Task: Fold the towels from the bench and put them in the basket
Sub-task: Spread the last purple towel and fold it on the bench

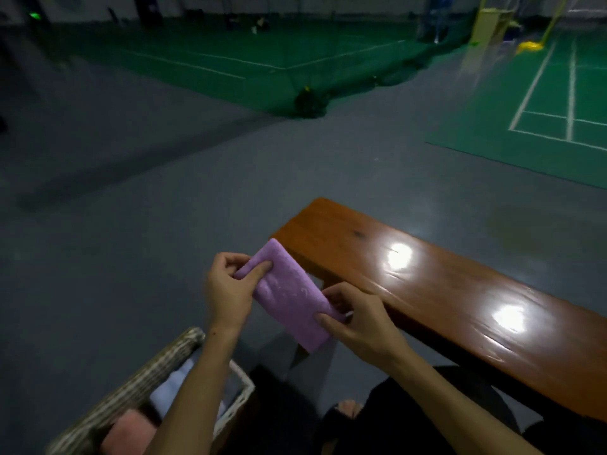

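Note:
A folded purple towel [289, 297] hangs in the air between my hands, just left of the bench's near corner. My left hand [228, 287] pinches its far upper end with thumb and fingers. My right hand [358, 320] pinches its right edge lower down. The wooden bench [443, 290] runs from the centre to the lower right, with a bare glossy top. A wicker basket [164, 366] stands at the lower left under my left forearm; it holds a pale blue towel [170, 385] and a pink towel [131, 428].
Grey floor surrounds the bench and basket. Green courts with white lines lie further off, with a dark bag [308, 103] at a net's foot and yellow posts [489, 24] at the top right. My dark-clothed legs [394, 418] fill the bottom.

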The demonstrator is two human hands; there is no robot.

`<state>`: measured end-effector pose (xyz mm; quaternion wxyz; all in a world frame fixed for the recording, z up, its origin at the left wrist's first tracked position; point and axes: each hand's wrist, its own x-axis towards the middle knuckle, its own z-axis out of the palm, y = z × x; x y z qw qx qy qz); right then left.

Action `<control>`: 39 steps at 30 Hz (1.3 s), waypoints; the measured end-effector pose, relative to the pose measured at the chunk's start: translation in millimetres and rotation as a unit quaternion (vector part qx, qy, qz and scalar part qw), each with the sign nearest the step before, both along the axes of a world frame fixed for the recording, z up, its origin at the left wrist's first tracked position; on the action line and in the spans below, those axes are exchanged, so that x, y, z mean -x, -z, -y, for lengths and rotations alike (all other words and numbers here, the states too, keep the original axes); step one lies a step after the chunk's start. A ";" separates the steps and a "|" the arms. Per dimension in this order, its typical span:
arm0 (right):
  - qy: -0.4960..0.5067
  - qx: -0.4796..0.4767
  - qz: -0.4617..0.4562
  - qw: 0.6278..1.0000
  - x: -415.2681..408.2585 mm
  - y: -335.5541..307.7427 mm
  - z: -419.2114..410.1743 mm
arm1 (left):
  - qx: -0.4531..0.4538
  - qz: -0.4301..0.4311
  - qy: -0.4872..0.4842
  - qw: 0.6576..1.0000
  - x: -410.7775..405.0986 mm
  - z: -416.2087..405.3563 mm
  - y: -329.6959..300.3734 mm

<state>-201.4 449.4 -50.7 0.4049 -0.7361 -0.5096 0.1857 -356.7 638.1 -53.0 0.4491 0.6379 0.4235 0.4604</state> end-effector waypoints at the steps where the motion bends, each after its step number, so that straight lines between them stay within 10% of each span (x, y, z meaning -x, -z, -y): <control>1: -0.015 0.017 -0.002 1.000 13.3 4.1 -14.3 | 0.001 -0.007 -0.015 1.000 20.2 -9.4 6.5; 34: -0.254 0.357 -0.110 0.892 314.0 313.5 -203.6 | 0.259 -0.260 -0.247 0.897 334.1 -82.9 289.8; 39: -0.300 0.350 -0.087 0.883 307.2 326.6 -209.6 | 0.181 -0.440 -0.197 0.857 319.7 -43.0 305.1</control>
